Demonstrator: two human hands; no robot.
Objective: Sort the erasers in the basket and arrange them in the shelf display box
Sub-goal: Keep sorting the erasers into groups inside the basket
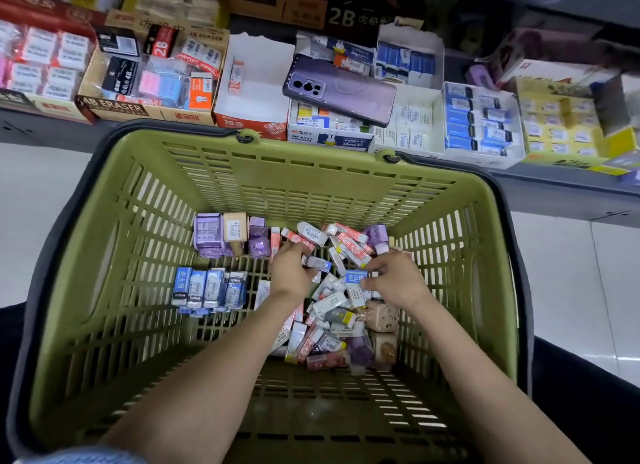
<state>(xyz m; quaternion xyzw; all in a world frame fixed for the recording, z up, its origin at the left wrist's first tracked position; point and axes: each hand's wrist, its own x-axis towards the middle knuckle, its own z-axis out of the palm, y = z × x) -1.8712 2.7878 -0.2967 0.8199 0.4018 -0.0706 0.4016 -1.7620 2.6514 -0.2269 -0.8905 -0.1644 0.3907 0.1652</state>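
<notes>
A green plastic basket [104,256] fills the view, with both my arms reaching down into it. A loose heap of mixed erasers [332,328] lies at its right. Blue-sleeved erasers [211,289] stand in a row at the left, and purple erasers [211,235] sit grouped at the far left. My left hand [291,269] is closed on a small blue-and-white eraser [320,263]. My right hand [394,278] pinches a blue-labelled eraser [356,276] over the heap. Display boxes line the shelf beyond; one white box [256,83] holds a single eraser.
A purple phone [341,89] lies across the boxes in the shelf's middle. A brown 4B eraser box [110,109] stands to the left, blue-eraser boxes [481,124] and a yellow box [561,124] to the right. White tiled floor shows on both sides of the basket.
</notes>
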